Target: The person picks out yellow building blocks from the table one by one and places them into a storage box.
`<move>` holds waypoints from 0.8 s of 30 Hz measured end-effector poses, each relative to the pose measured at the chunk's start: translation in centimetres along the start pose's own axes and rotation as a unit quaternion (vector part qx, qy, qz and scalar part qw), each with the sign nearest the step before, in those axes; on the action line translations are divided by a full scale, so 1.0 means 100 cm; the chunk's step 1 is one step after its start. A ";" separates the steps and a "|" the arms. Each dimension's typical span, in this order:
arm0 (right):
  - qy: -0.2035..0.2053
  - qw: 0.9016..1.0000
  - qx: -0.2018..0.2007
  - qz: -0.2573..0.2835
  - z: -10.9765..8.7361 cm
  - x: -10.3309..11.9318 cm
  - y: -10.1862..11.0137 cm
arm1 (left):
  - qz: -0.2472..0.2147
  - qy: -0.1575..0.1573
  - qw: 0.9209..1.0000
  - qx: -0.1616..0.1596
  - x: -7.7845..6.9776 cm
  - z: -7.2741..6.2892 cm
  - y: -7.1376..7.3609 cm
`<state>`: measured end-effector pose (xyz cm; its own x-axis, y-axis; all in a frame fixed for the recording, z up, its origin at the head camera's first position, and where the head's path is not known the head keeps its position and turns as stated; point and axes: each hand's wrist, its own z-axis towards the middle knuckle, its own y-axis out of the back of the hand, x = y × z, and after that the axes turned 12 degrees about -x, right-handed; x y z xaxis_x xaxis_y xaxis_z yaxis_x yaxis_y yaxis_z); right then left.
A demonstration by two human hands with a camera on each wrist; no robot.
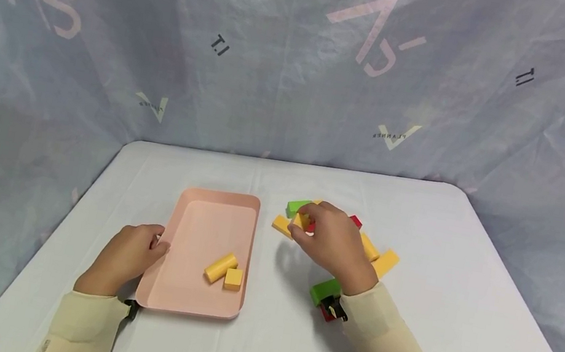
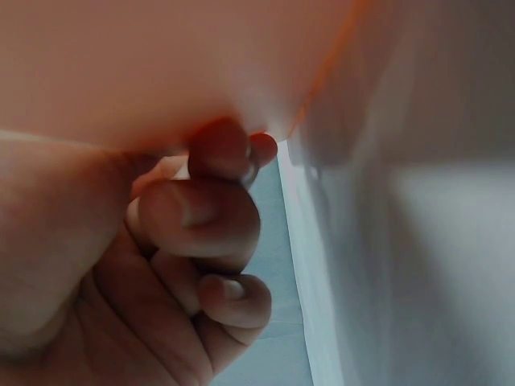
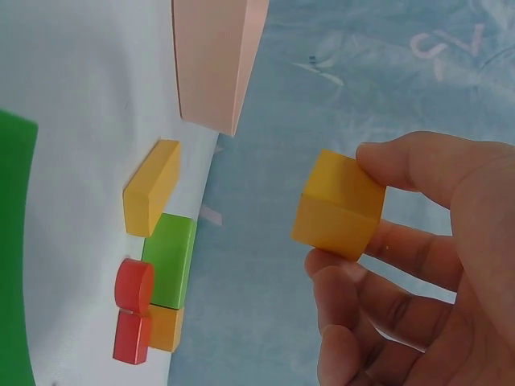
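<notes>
Yellow block (image 3: 338, 205) sits in the right hand's (image 1: 336, 241) grip, pinched between thumb and fingers, raised above the bench (image 1: 265, 347) to the right of the pink tray (image 1: 214, 214). The left hand (image 1: 126, 253) grasps the tray's left rim. Toward the tray's near right corner lie a cylinder (image 1: 220, 268) and, just beside it, a cube (image 1: 233, 279), both yellow. A green block (image 1: 325, 291) lies near the right wrist.
</notes>
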<state>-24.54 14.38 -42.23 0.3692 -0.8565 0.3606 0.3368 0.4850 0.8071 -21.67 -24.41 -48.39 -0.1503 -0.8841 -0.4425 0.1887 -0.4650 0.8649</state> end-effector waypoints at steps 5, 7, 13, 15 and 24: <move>0.005 1.000 -0.004 0.000 -0.001 -0.002 -0.002 | 0.002 0.002 1.000 0.000 0.000 -0.001 0.000; 0.004 1.000 -0.002 0.001 -0.001 -0.002 -0.002 | 0.000 0.001 1.000 0.002 0.000 -0.001 0.001; 0.004 1.000 0.002 0.001 0.000 -0.002 -0.003 | -0.002 0.002 1.000 0.005 0.000 0.000 0.001; 0.006 1.000 0.000 0.001 0.000 -0.002 -0.002 | -0.002 0.004 1.000 0.004 0.000 0.000 0.001; 0.011 1.000 0.000 -0.001 0.000 -0.003 -0.002 | -0.003 -0.004 1.000 0.004 0.000 -0.001 0.001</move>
<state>-24.67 14.53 -42.48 0.3869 -0.8532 0.3497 0.3377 0.4840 0.8073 -21.58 -24.45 -48.27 -0.1590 -0.8810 -0.4455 0.1810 -0.4696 0.8641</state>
